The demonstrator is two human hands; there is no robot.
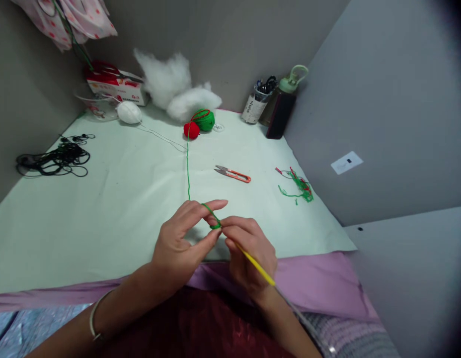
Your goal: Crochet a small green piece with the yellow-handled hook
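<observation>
Well, table: lay under a pale green cloth, and everything below was on or above it.
Fluff: sat in a white heap at the back; a red-and-white box stood just left of it.
Bottle: stood at the back right, beside a cup of pens.
Left hand: was partly open, forefinger stretched out with green yarn over it; its thumb and another finger pinched a small green loop.
Right hand: was curled nearly closed around a yellow stick, its fingertips right beside the loop.
Balls: a white ball lay left, well apart from a green ball and a red ball, which touched.
Yellow stick: slanted down across the right palm; its tip was hidden.
Snips: lay beyond the hands, blades pointing left.
Green loop: sat between both hands' fingertips, above the cloth.
</observation>
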